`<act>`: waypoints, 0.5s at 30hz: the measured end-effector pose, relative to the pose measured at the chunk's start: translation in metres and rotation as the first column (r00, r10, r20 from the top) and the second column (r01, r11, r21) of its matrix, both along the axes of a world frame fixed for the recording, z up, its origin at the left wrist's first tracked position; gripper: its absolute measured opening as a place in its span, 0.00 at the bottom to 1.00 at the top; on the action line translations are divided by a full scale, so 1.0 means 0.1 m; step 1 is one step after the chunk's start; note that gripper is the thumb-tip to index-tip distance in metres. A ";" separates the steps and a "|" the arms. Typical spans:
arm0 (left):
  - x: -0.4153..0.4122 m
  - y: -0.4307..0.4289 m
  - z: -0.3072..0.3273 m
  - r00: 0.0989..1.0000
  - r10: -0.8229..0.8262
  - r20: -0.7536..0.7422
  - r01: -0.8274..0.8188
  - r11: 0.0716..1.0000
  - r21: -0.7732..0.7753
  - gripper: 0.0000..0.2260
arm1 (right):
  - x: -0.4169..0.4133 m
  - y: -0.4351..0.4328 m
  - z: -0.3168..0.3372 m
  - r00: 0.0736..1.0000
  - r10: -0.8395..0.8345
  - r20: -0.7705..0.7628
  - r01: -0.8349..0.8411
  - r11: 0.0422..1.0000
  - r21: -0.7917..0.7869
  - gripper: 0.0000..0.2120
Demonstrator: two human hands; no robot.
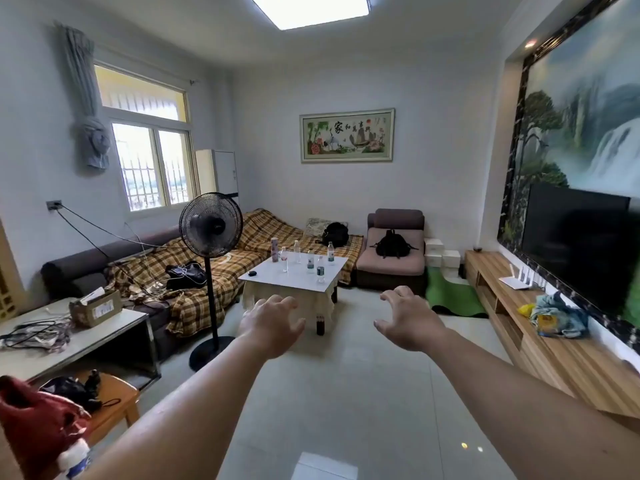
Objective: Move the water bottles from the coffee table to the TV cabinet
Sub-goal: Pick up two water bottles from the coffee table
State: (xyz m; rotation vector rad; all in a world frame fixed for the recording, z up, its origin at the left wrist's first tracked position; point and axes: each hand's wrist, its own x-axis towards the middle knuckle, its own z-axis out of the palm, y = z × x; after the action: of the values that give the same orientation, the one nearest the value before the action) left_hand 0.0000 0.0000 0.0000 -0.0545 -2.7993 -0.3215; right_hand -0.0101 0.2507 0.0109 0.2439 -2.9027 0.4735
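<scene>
Head view: water bottles (320, 269) on coffee table (277, 278), well beyond spread, empty fingers (289, 303)

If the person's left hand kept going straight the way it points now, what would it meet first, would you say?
Probably the near edge of the white-topped coffee table with its cream cloth skirt. The open, empty left hand reaches toward it across bare floor; depth is hard to judge, and the clear plastic water bottles stand further back.

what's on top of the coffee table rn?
On the coffee table: five clear water bottles, a pink tumbler at the back left, and a small dark object near the front left. The cloth hides whatever is under the top.
</scene>
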 end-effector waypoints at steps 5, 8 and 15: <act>-0.10 0.20 -0.09 1.000 0.009 0.030 -0.008 0.999 -0.036 0.21 | -0.15 0.15 -0.15 0.997 -0.013 0.080 0.019 0.998 -0.063 0.29; -0.23 0.24 -0.14 0.999 0.012 0.044 -0.010 0.999 -0.051 0.21 | -0.29 0.17 -0.23 0.997 -0.001 0.081 0.006 0.998 -0.066 0.29; -0.78 0.18 -0.27 0.996 0.022 0.086 -0.018 0.998 -0.053 0.21 | -0.86 0.16 -0.41 0.993 0.018 0.116 -0.012 0.998 -0.056 0.29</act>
State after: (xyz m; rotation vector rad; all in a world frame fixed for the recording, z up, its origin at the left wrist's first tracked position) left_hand -0.0781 0.0182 -0.0272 -0.0251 -2.8925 -0.2524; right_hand -0.0961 0.2663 -0.0305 0.2378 -2.9980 0.5882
